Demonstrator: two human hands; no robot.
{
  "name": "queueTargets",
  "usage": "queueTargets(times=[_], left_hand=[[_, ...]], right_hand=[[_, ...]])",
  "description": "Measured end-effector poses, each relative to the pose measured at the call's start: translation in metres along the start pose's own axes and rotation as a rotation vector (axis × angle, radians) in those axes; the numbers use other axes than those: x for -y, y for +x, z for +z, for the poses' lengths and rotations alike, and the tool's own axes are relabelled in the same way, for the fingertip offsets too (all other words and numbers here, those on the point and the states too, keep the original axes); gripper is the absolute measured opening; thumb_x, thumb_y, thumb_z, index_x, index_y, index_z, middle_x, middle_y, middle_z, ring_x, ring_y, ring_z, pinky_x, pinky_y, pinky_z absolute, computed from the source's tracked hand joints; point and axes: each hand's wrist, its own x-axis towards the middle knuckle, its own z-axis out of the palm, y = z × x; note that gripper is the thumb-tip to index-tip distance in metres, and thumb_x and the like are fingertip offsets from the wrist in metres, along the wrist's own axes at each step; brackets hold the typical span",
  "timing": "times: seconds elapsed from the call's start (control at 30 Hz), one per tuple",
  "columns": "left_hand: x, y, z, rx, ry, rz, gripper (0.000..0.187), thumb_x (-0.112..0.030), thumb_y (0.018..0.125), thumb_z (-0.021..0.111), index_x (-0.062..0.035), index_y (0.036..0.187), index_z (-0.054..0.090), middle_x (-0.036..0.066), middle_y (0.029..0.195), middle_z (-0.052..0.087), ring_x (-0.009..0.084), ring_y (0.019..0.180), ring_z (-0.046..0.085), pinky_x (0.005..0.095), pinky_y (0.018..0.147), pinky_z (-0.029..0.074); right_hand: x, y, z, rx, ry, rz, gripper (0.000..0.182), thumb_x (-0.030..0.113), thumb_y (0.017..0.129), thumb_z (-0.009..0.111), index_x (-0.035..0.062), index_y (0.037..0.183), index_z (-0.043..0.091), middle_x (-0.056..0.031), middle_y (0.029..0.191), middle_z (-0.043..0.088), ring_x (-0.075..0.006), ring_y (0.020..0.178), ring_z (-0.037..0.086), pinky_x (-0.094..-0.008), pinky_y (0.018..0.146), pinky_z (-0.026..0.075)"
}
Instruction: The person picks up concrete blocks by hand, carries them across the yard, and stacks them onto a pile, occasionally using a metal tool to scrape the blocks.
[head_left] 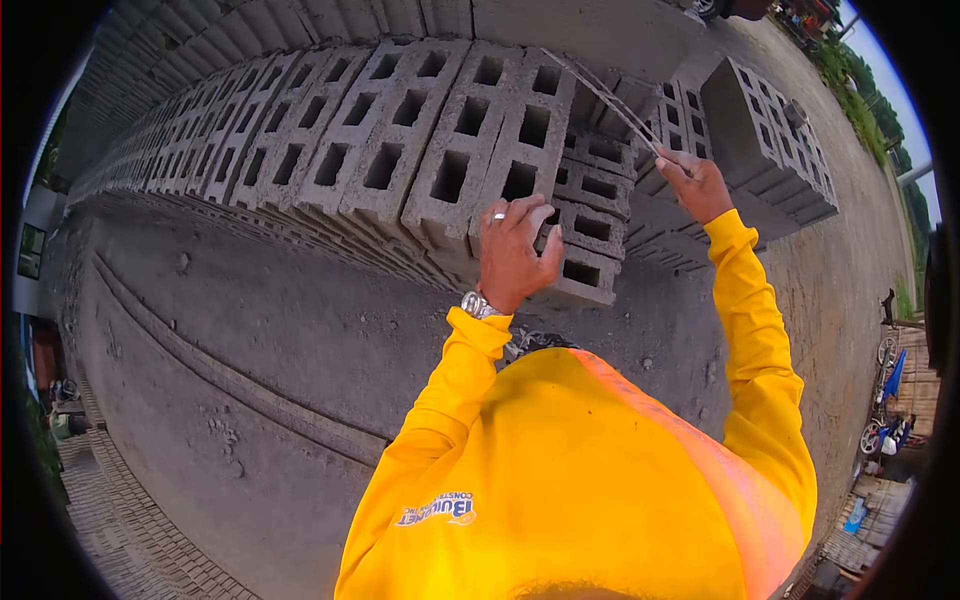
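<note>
My left hand (515,250), with a ring and a wristwatch, rests on the near end of a grey hollow concrete block (535,125) at the end of a long row. Its fingers lie over the block's edge and the thumb stands apart. My right hand (697,186) is raised to the right, closed around the lower end of a long, thin, pale doubled rod (605,98). The rod slants up and left, its far end by the top of that block. More hollow blocks (590,228) lie stacked on their sides beside my left hand.
A long row of stacked hollow blocks (290,125) runs off to the left. Another block stack (765,130) stands at the right. A curved ridge (230,370) crosses the dusty ground. Bicycles (880,410) stand at the far right.
</note>
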Motion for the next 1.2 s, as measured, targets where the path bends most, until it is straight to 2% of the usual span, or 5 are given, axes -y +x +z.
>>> queueTargets(times=[0.33, 0.57, 0.6, 0.8, 1.2], left_hand=[[0.0, 0.005, 0.0, 0.0, -0.014, 0.007, 0.03, -0.021, 0.081, 0.068, -0.0076, 0.108, 0.066, 0.011, 0.118, 0.064, 0.0306, 0.107, 0.057, 0.047, 0.096, 0.039], [0.002, 0.005, 0.0, 0.023, -0.02, 0.012, 0.028, -0.021, 0.083, 0.067, -0.0096, 0.109, 0.066, 0.011, 0.118, 0.065, 0.0298, 0.108, 0.058, 0.0467, 0.096, 0.04], [0.004, 0.008, 0.0, 0.015, -0.016, 0.02, 0.028, -0.021, 0.084, 0.067, -0.0098, 0.11, 0.065, 0.011, 0.118, 0.064, 0.0295, 0.109, 0.058, 0.0466, 0.096, 0.04], [-0.003, 0.008, 0.004, 0.021, 0.027, 0.021, 0.029, -0.021, 0.083, 0.067, -0.0112, 0.111, 0.064, 0.011, 0.121, 0.063, 0.0275, 0.111, 0.056, 0.0453, 0.097, 0.039], [-0.006, 0.011, 0.014, 0.064, 0.11, -0.019, 0.026, -0.023, 0.087, 0.062, -0.0123, 0.11, 0.066, 0.011, 0.118, 0.065, 0.0256, 0.109, 0.058, 0.0416, 0.095, 0.043]], right_hand=[[0.019, -0.011, 0.037, -0.091, 0.02, -0.409, 0.038, 0.034, 0.095, 0.06, 0.0053, 0.12, 0.067, -0.019, 0.111, 0.069, -0.0308, 0.095, 0.068, -0.0329, 0.087, 0.051], [-0.014, 0.012, 0.027, -0.144, 0.051, -0.233, 0.04, 0.035, 0.094, 0.062, 0.0049, 0.119, 0.068, -0.0171, 0.104, 0.072, -0.0261, 0.085, 0.068, -0.0328, 0.082, 0.052], [-0.017, 0.002, 0.019, -0.131, 0.104, -0.158, 0.039, 0.034, 0.094, 0.063, 0.0051, 0.12, 0.068, -0.0094, 0.086, 0.072, -0.0157, 0.071, 0.064, -0.0266, 0.069, 0.051], [-0.065, -0.06, 0.051, -0.133, 0.628, 0.194, 0.039, 0.033, 0.095, 0.063, 0.0042, 0.122, 0.066, 0.0055, 0.062, 0.052, -0.0016, 0.047, 0.044, -0.0163, 0.042, 0.032], [-0.104, -0.031, 0.154, -0.008, 1.2, 0.43, 0.041, 0.032, 0.093, 0.066, 0.005, 0.124, 0.064, 0.0018, 0.059, 0.053, -0.0051, 0.039, 0.041, -0.0197, 0.037, 0.033]])
